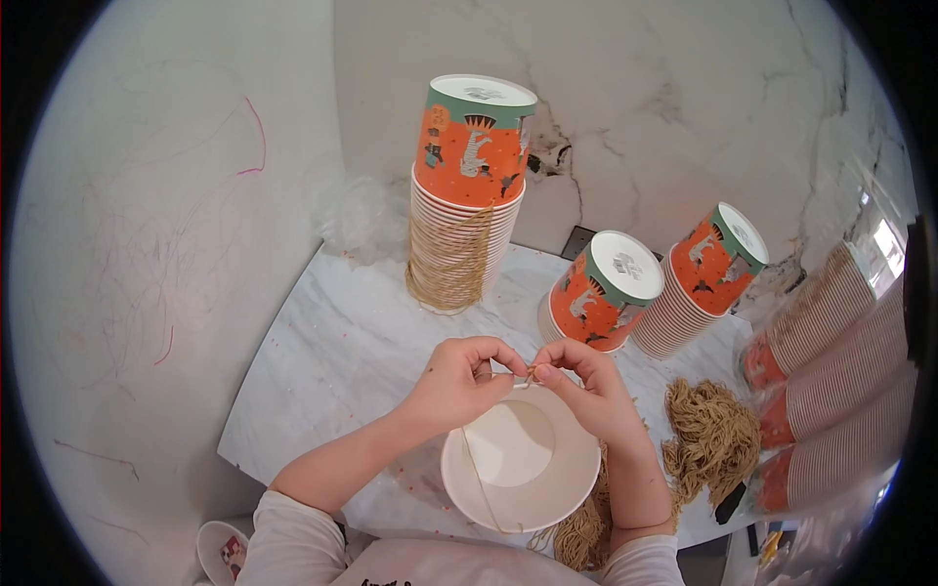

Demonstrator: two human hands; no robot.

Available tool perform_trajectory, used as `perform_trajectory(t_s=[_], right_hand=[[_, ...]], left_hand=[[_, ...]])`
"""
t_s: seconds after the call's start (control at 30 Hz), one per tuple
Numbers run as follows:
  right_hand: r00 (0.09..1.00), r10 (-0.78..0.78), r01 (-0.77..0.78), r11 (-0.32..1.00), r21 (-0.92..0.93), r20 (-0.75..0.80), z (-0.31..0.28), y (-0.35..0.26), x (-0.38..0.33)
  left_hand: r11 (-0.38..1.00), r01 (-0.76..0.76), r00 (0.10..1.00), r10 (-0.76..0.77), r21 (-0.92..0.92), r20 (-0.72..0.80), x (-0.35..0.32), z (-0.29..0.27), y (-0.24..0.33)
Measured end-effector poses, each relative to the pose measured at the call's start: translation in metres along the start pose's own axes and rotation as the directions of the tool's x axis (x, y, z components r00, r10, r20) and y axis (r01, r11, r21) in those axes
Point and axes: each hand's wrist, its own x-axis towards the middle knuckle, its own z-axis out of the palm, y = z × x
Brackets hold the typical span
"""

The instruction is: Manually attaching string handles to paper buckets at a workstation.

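In front of me stands a white paper bucket (576, 459), its open mouth facing up. Over its far rim my left hand (467, 379) and my right hand (586, 384) meet, fingertips closed in a pinch on a thin tan string (473, 459). A small loop or knot shows between the fingers; its exact form is too small to tell. From my left hand the string runs down across the bucket's mouth to the near rim. Partly hidden under my right forearm lies a bundle of tan strings (576, 535).
Behind my hands rises a tall stack of upside-down orange buckets (474, 146), tan strings hanging on its side. Two shorter stacks (598, 293) (718, 259) stand right of it. A string heap (711, 439) and plastic-wrapped bucket stacks (831, 391) lie at right. Walls border the marbled table (322, 381).
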Motion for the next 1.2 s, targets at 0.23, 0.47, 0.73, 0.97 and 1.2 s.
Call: perform_trajectory(t_s=[0.23, 0.47, 0.73, 0.97, 1.2], right_hand=[[0.995, -0.094, 0.087, 0.982, -0.168, -0.034, 0.003, -0.002, -0.002], [0.979, -0.203, 0.189, 0.929, -0.319, -0.013, 0.006, -0.01, -0.003], [0.934, -0.355, 0.305, 0.757, -0.578, 0.029, 0.011, -0.012, -0.005], [0.914, -0.398, 0.367, 0.727, -0.581, 0.079, 0.011, -0.017, -0.008], [0.939, -0.29, 0.344, 0.805, -0.483, 0.185, 0.008, -0.021, -0.008]], left_hand=[[0.99, 0.057, 0.998, -0.056, -0.131, 0.013, 0.001, 0.001, -0.001], [0.913, 0.167, 0.984, -0.128, -0.373, 0.126, 0.004, -0.008, 0.001], [0.949, 0.156, 0.986, -0.136, -0.274, 0.091, 0.005, -0.014, 0.009], [0.946, 0.193, 0.98, -0.171, -0.261, 0.105, 0.007, -0.026, 0.012], [0.933, 0.242, 0.963, -0.197, -0.265, 0.184, 0.007, -0.03, 0.008]])
